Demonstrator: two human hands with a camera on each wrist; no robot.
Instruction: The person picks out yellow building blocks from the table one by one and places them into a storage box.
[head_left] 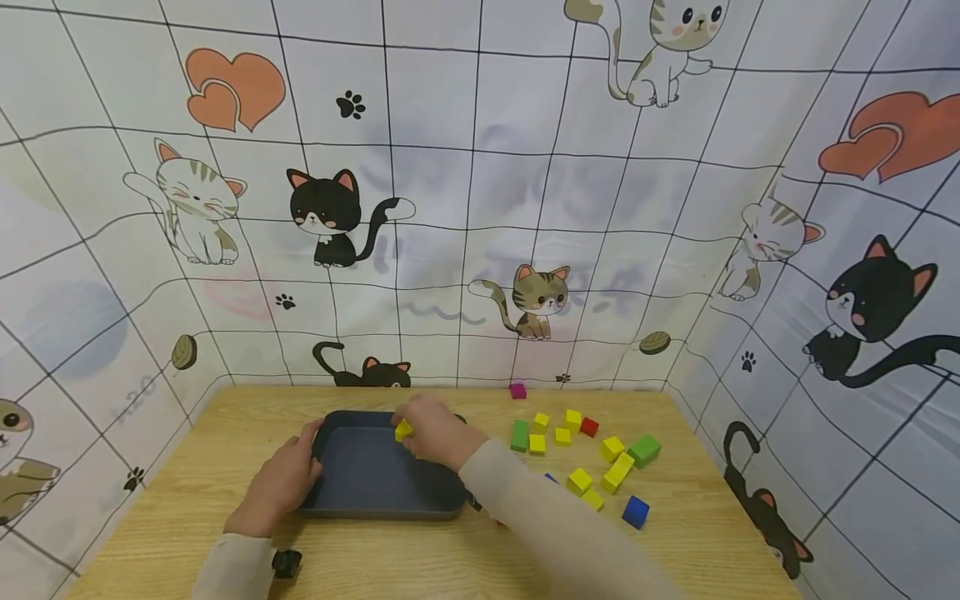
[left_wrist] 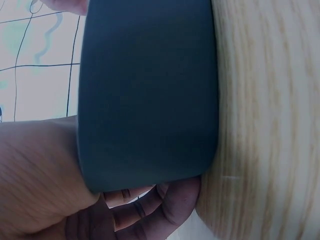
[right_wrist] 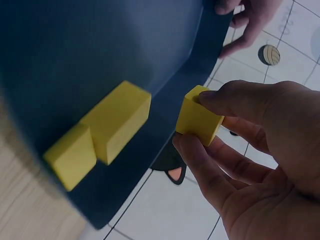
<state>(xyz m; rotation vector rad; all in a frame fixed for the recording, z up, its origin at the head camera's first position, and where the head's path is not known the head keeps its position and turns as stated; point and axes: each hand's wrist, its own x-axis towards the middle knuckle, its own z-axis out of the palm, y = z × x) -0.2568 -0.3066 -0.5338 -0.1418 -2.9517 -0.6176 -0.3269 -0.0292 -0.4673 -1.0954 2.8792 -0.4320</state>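
A dark grey tray (head_left: pixel 367 471) lies on the wooden table. At its left end my left hand (head_left: pixel 279 479) grips the side; the left wrist view shows fingers (left_wrist: pixel 172 207) curled against the tray wall. Above the tray's far right part, my right hand (head_left: pixel 437 432) pinches a yellow block (right_wrist: pixel 199 117) between thumb and fingers. In the right wrist view, a longer yellow block (right_wrist: pixel 120 117) and a smaller yellow block (right_wrist: pixel 72 157) lie touching in the tray's corner. My right hand and sleeve hide that corner in the head view.
Right of the tray lie several yellow blocks (head_left: pixel 617 472), green blocks (head_left: pixel 645 451), a red block (head_left: pixel 589 427) and a blue block (head_left: pixel 636 512). A magenta block (head_left: pixel 518 391) sits at the table's back edge. A cat-printed curtain (head_left: pixel 435 208) surrounds the table.
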